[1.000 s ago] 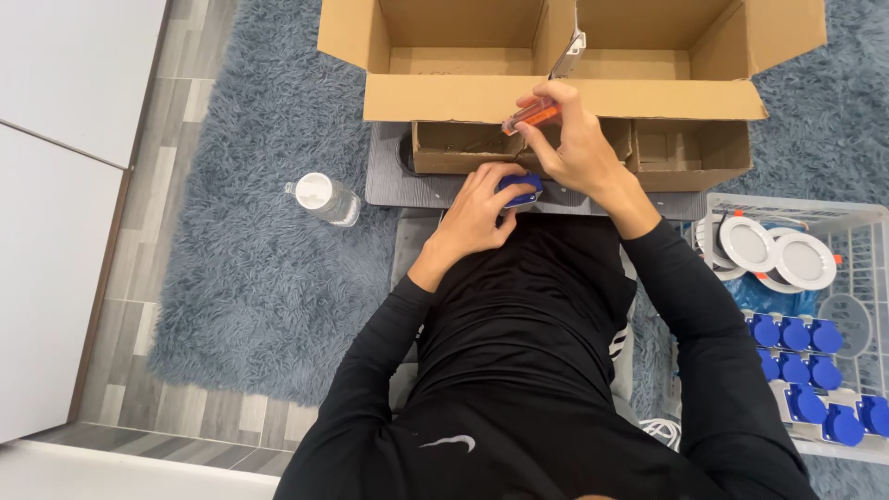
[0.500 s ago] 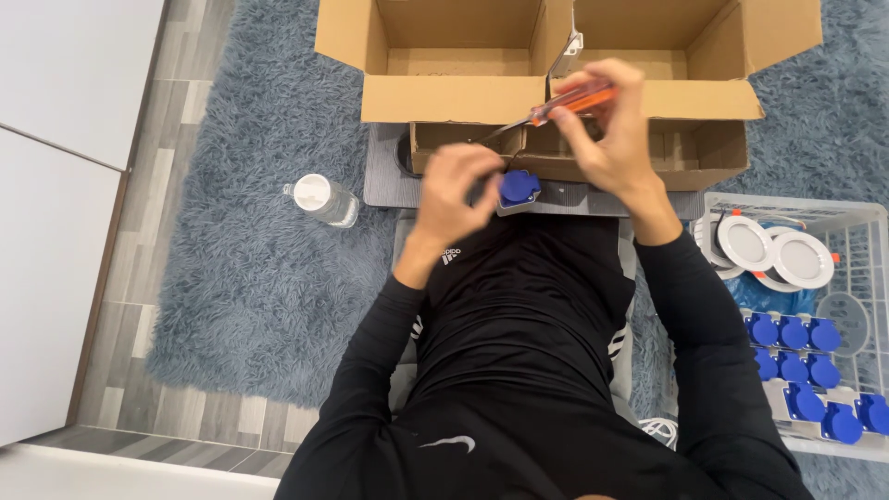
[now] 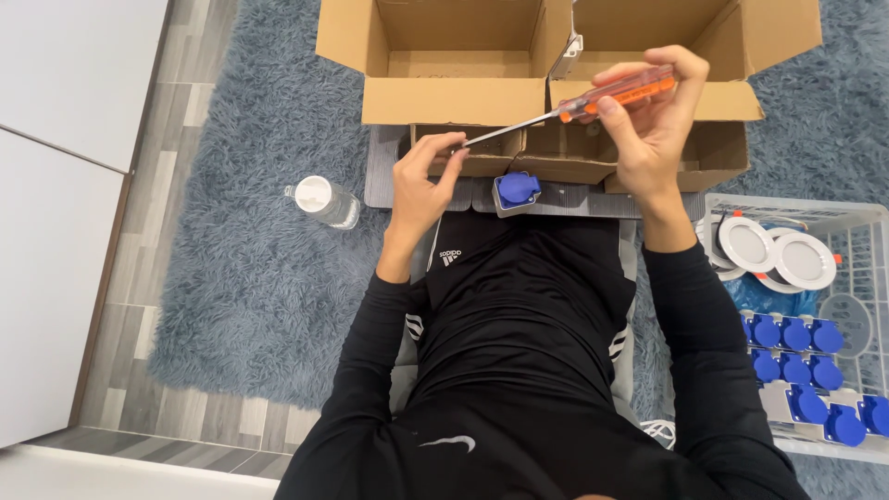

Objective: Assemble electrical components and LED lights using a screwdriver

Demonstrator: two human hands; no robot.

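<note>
Both hands hold a slim, clear-orange-handled screwdriver above a blue socket.

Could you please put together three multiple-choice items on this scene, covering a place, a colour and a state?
1. Where does the water bottle lie?
A. on the rug, on the person's left
B. inside the cardboard box
C. in the wire basket

2. What colour is the screwdriver handle?
A. green
B. orange and clear
C. black

3. What is the left hand doing?
A. resting flat on the rug
B. gripping the bottle
C. pinching at the screwdriver's metal tip

Answers:
1. A, it lies on the grey rug beside the left arm.
2. B, seen in the right hand.
3. C, its fingers meet at the tip.
</note>
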